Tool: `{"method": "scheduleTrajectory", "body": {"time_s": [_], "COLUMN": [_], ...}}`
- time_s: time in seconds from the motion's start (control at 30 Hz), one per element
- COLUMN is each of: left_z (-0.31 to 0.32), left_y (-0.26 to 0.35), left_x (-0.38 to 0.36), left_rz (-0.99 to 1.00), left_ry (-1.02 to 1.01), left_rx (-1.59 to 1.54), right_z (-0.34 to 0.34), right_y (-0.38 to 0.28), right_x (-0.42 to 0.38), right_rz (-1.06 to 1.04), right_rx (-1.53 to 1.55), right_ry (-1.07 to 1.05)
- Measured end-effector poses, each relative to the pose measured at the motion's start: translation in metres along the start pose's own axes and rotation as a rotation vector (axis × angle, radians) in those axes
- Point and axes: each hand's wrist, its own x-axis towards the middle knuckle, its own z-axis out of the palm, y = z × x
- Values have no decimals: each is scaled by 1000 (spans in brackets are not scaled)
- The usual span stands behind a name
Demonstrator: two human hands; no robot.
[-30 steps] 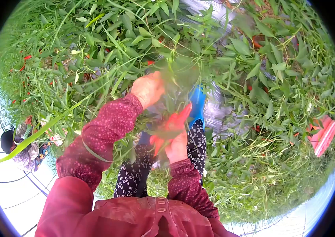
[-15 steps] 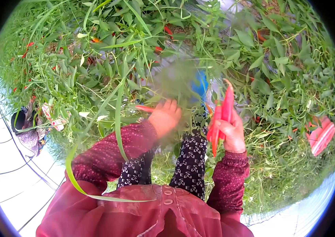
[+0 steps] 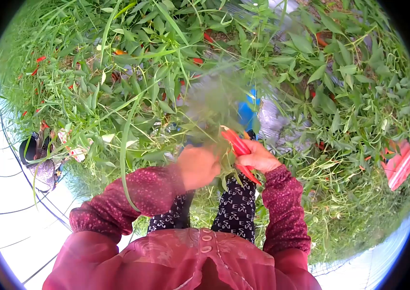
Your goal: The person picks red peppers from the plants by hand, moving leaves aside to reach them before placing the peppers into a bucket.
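My right hand [image 3: 259, 157] is closed around several red chili peppers [image 3: 236, 142], held in front of my right leg. Their tips stick out past the thumb and below the fingers. Beside it, my left hand [image 3: 197, 167] is curled closed among the leaves and slightly blurred; whatever its fingers hold is hidden. The two hands are close together, with green pepper leaves [image 3: 225, 166] between them. A blurry patch covers the foliage just above the hands.
Dense pepper plants [image 3: 306, 63] with long grass blades surround me, red chilies [image 3: 197, 61] showing among them. Something blue [image 3: 247, 115] lies near my feet beside shiny plastic film [image 3: 273, 121]. Another person [image 3: 43, 162] is low at far left. A red-and-white striped item [image 3: 401, 165] lies at right.
My right hand has moved left with the chilies, tilting them toward my left hand. My left hand has shifted slightly down and its fingers have curled; the red chili beside it no longer shows.
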Motion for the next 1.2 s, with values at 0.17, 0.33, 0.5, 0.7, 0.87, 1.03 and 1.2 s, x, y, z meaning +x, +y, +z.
{"method": "scheduleTrajectory", "body": {"time_s": [0.17,0.33,0.5,0.7,0.87,1.03,1.2], "left_z": [8,14,-61,-71,-56,-77,-137], "left_y": [24,53,-18,-107,-164,-159,-120], "left_x": [-14,-11,93,218,247,233,207], "left_rz": [-45,36,173,-68,-271,-224,-305], "left_ry": [-51,8,395,-79,-155,-2,247], "left_rx": [-278,-684,-16,907,1184,1138,-302], "right_z": [4,4,11,7,5,-2,-4], "right_y": [21,8,17,41,35,41,18], "right_x": [2,-4,2,13,17,28,25], "right_rz": [-76,-197,-90,-179,-169,-179,-237], "right_rx": [49,222,95,161,42,102,106], "right_ry": [134,135,251,280,242,284,317]}}
